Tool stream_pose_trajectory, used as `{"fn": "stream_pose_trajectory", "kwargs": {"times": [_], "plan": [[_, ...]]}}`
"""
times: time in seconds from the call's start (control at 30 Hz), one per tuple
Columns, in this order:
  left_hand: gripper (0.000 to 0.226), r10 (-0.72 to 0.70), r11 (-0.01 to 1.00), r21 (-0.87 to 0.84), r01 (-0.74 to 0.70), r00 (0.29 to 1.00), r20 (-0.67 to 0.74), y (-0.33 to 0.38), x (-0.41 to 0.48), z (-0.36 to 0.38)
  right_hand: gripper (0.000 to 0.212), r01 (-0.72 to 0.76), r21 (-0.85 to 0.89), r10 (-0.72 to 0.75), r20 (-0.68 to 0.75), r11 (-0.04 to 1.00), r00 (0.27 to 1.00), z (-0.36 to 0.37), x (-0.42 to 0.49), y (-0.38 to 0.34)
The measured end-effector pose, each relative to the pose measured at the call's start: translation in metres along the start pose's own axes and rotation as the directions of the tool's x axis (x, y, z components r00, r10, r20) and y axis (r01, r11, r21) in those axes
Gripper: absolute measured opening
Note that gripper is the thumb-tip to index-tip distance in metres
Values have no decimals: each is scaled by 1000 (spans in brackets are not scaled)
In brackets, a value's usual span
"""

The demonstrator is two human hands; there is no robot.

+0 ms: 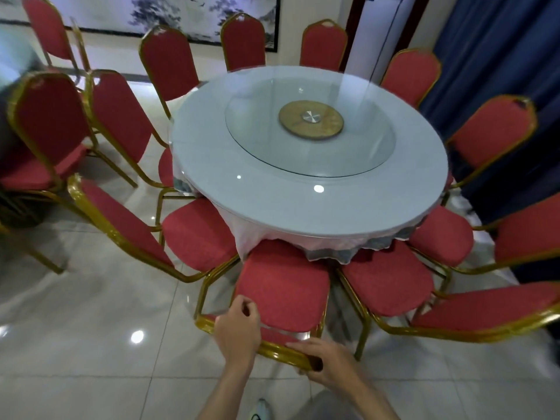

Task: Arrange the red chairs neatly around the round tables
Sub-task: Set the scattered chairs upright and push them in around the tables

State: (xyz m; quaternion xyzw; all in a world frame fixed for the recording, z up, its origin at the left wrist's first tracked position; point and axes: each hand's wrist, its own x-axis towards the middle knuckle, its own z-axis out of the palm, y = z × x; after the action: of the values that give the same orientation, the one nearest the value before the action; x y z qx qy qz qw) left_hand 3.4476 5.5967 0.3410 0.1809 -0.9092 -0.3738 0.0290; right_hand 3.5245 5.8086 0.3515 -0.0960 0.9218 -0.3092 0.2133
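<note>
Both hands grasp the gold backrest rail of the near chair (pixel 281 286) at bottom centre: left hand (pixel 239 328), right hand (pixel 327 362). Its seat front tucks under the round table (pixel 303 204) edge, neighbouring chairs close beside; open tiled floor (pixel 91 344) lower left.

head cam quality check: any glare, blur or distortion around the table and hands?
Head view: ceiling-light glare spots on the round table and glossy floor tiles; wide-angle bending bows the edge chairs; motion blur smears the far-left chair; both hands, left hand and right hand, on the near chair's backrest, stay fairly sharp.
</note>
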Motion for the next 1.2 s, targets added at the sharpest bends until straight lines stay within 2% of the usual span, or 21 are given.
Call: {"fn": "stream_pose_trajectory", "kwargs": {"times": [0.07, 0.2, 0.43, 0.63, 0.73, 0.83, 0.97, 1.1, 1.2], "plan": [[23, 2, 1000, 1, -2, 1000, 4, 4, -1, 4, 60, -33, 49, 34, -28, 998, 999, -3, -2, 1], [25, -6, 1000, 11, 6, 999, 34, 13, -5, 11, 61, -65, 1, 65, -79, 998, 995, -5, -3, 11], [26, -4, 1000, -8, 4, 999, 45, 13, -8, 7, 66, -97, 18, 97, -41, 995, 994, -4, -3, 11], [26, 87, 996, -39, -86, 995, 49, 16, -14, -3, 66, -128, 66, 128, 5, 990, 992, 1, -2, 12], [23, 130, 991, -35, -127, 986, 105, 11, -12, -4, 61, -162, 146, 162, 11, 976, 987, -1, -5, 11], [21, 157, 987, -60, -150, 976, 153, 7, -12, -5, 47, -161, 244, 172, -25, 956, 985, -6, -15, 5], [21, 287, 958, -32, -285, 946, 154, 19, -27, -3, 36, -163, 331, 208, -106, 930, 972, -16, -34, 5], [19, 470, 869, 59, -492, 856, 214, 49, -57, 6, 25, -192, 441, 289, -165, 877, 943, -25, -56, 11], [18, 513, 847, -2, -532, 815, 268, 62, -71, 17, 19, -204, 495, 348, -218, 845, 912, -32, -74, 18]]}}
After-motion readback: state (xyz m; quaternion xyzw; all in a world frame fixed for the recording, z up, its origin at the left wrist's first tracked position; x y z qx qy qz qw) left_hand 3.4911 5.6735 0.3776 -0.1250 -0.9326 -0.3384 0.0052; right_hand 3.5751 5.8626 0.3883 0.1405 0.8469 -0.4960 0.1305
